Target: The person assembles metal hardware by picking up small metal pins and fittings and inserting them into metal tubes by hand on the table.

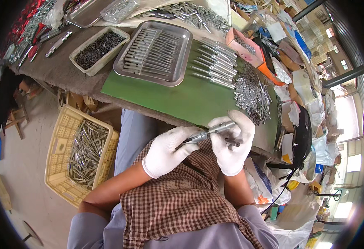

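Both my hands wear white gloves and are above my lap, at the near edge of the bench. My left hand [170, 150] is closed around the slim end of a silver metal rod with a thicker sleeve [209, 133]. My right hand [236, 143] pinches the sleeve end between thumb and fingers. A small dark pin or tube [233, 144] sticks out by the right hand's fingers; what it belongs to is unclear. On the green mat [157, 94] ahead, similar rods with thick sleeves [217, 62] lie in a row. More lie lined up in a metal tray [183, 68].
A bin of dark small pins [78, 68] stands left of the tray. Loose shiny metal pieces [250, 93] are heaped at the mat's right, near a pink box [231, 37]. A yellow plastic crate [53, 166] of metal rods sits at my left, below the bench.
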Demonstrator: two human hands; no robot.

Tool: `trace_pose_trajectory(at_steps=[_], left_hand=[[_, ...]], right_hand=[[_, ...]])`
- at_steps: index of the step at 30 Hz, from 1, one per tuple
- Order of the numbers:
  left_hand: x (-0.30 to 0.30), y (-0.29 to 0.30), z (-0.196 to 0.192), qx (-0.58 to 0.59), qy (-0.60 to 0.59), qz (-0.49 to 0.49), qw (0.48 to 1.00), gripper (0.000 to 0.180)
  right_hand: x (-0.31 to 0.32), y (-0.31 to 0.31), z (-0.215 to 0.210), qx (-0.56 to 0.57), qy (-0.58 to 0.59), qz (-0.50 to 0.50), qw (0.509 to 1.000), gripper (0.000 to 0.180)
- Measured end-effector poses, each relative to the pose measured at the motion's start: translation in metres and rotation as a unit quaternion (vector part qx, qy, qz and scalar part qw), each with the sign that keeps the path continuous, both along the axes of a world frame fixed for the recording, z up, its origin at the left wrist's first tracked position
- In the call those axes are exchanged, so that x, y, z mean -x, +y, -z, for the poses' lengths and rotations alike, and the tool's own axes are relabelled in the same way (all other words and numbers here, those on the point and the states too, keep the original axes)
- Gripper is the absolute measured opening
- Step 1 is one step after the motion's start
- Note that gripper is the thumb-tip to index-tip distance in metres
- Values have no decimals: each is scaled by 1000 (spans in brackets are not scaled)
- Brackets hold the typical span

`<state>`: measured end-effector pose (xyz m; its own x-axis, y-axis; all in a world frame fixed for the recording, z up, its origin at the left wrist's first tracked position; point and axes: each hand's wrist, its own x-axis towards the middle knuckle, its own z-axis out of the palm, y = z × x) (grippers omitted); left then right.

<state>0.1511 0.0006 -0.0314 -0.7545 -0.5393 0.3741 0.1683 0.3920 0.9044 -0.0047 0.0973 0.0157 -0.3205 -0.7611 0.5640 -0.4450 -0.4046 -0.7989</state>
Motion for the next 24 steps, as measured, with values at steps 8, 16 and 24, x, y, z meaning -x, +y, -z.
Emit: trace_pose_trajectory(at_steps=[8, 16, 24], left_hand=[[10, 3, -3, 56, -37, -42, 997, 37], [22, -7, -29, 214, -105, -75, 968, 44], [41, -14, -29, 291, -166, -48, 941, 44]], right_hand=[[4, 4, 9, -22, -23, 20, 999, 51], [8, 15, 10, -125, -252, 38, 959, 25], [26, 19, 17, -230, -305, 104, 919, 15]])
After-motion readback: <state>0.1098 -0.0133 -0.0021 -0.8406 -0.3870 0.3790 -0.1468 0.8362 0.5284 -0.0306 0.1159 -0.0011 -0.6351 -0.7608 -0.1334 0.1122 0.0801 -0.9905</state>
